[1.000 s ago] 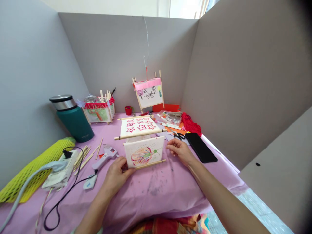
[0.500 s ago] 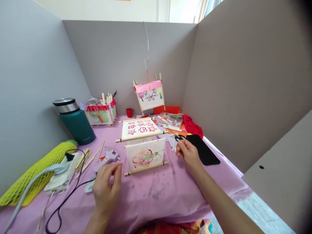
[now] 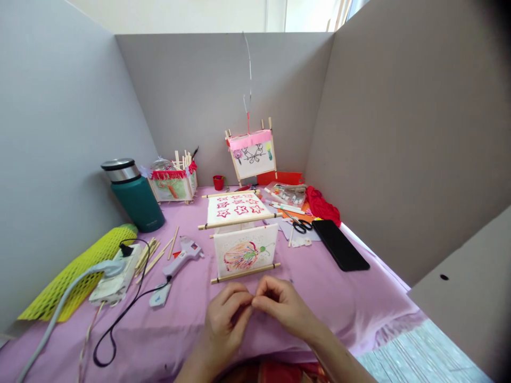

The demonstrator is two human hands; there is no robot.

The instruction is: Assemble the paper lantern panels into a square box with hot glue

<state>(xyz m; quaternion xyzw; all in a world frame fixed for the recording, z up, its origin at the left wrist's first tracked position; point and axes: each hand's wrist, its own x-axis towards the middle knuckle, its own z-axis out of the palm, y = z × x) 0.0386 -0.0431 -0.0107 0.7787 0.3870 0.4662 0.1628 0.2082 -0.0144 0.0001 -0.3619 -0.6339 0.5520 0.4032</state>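
Note:
My left hand (image 3: 229, 316) and my right hand (image 3: 281, 306) meet at the front of the table, fingertips pinched and touching. Whatever lies between the fingers, if anything, is too small to make out. Just beyond them stands a stick-framed paper lantern (image 3: 244, 252). Its front panel bears a colourful butterfly-like drawing, and red stars cover the top panel. A similar paper lantern (image 3: 253, 159) hangs behind it from a wire hook. Left of my hands lies a white glue gun (image 3: 186, 258) with its cord.
On the left are a teal bottle (image 3: 138, 199), a power strip (image 3: 115, 279), yellow netting (image 3: 80, 274), wooden sticks (image 3: 154, 258) and a decorated box (image 3: 173, 183). Scissors (image 3: 302, 226), a black phone (image 3: 340, 244) and red yarn (image 3: 323, 206) lie right. Grey partitions (image 3: 223, 80) enclose the purple-covered table.
Both hands, apart on either side of the front lantern before, have come together in front of it with fingertips touching. The view has shifted slightly; the scissors now show fully.

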